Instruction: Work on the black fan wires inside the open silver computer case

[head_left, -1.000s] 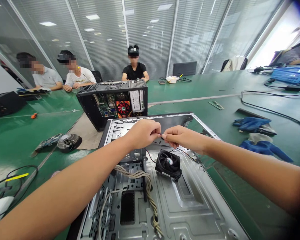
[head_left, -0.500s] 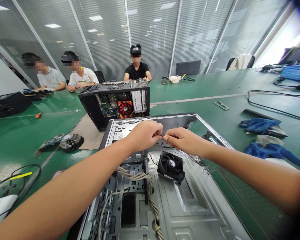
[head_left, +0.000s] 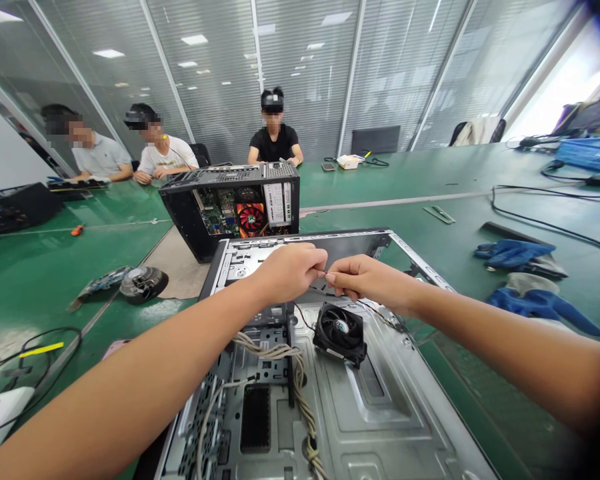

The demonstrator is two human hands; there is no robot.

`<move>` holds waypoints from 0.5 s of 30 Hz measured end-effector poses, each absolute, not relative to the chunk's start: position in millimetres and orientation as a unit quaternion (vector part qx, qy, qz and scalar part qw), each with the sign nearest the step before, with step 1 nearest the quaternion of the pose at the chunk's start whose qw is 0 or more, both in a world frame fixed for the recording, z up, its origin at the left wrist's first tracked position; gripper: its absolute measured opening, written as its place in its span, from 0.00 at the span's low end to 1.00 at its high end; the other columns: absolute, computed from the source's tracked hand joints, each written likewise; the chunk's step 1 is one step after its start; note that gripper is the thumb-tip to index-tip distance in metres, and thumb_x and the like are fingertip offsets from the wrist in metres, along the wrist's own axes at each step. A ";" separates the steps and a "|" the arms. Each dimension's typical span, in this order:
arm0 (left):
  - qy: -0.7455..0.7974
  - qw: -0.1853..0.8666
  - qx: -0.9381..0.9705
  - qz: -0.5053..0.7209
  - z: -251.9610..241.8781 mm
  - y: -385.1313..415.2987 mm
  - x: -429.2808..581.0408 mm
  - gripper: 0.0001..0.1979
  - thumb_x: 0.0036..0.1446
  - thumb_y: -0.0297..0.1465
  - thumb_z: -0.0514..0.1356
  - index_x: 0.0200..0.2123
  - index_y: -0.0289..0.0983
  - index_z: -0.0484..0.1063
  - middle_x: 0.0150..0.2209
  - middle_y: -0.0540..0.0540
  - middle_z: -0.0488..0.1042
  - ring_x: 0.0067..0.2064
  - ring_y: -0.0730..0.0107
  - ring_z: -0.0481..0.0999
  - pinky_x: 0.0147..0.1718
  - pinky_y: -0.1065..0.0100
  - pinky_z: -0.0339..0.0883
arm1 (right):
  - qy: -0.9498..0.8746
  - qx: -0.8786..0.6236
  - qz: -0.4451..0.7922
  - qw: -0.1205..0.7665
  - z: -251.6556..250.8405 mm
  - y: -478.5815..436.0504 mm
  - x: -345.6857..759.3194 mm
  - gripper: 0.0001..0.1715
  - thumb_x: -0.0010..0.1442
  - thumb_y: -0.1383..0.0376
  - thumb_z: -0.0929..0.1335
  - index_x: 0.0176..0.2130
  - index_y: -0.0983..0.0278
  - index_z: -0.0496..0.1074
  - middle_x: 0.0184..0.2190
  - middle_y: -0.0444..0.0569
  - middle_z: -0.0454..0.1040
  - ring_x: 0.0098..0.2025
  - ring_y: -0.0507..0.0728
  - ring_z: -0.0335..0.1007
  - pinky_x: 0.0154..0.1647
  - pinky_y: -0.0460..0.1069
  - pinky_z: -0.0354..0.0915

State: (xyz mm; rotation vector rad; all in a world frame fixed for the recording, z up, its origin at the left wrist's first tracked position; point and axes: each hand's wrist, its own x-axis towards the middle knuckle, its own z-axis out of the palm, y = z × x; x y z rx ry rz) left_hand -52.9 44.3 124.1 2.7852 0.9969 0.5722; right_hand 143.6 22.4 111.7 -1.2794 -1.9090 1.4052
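A metal computer case lies open on its side before me. Inside it rests a black cooling fan, slightly tilted, with a thin dark cable running up from it. Above the fan, my left hand and my right hand are close together, both pinching a thin dark wire between thumb and fingers. A short bit of that wire shows between the fingertips; the rest is partly hidden. A twisted beige cable bundle runs down the case's middle.
Behind stands a second computer case with a red fan. A round metal heatsink lies left. Blue gloves and a black cable lie right. Several people sit across the green table, one a person in black.
My hands stay almost in place, still pinching the wire. The view has shifted very slightly; the fan appears a touch further left.
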 end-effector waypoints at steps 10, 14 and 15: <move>0.307 0.068 0.923 0.221 125.9 44.8 -52.6 0.07 0.60 0.26 0.55 0.28 0.36 0.69 0.30 0.48 0.70 0.33 0.71 0.67 0.32 0.69 0.57 | -0.564 -0.404 0.680 0.237 113.9 21.7 145.3 0.17 0.60 0.55 0.67 0.29 0.66 0.70 0.25 0.45 0.67 0.25 0.49 0.56 0.24 0.47 0.51; 0.306 0.073 0.919 0.239 125.7 45.9 -52.1 0.08 0.59 0.27 0.55 0.28 0.36 0.69 0.29 0.49 0.70 0.32 0.71 0.66 0.31 0.69 0.56 | -0.558 -0.391 0.701 0.210 114.4 21.9 147.3 0.24 0.61 0.50 0.64 0.29 0.67 0.72 0.24 0.47 0.68 0.26 0.50 0.58 0.25 0.47 0.52; 0.304 0.078 0.918 0.242 125.7 46.1 -51.9 0.08 0.59 0.27 0.56 0.27 0.36 0.69 0.28 0.49 0.70 0.31 0.71 0.66 0.31 0.69 0.56 | -0.561 -0.390 0.698 0.213 113.9 22.1 147.4 0.24 0.61 0.50 0.65 0.28 0.67 0.72 0.23 0.47 0.68 0.26 0.50 0.58 0.25 0.47 0.52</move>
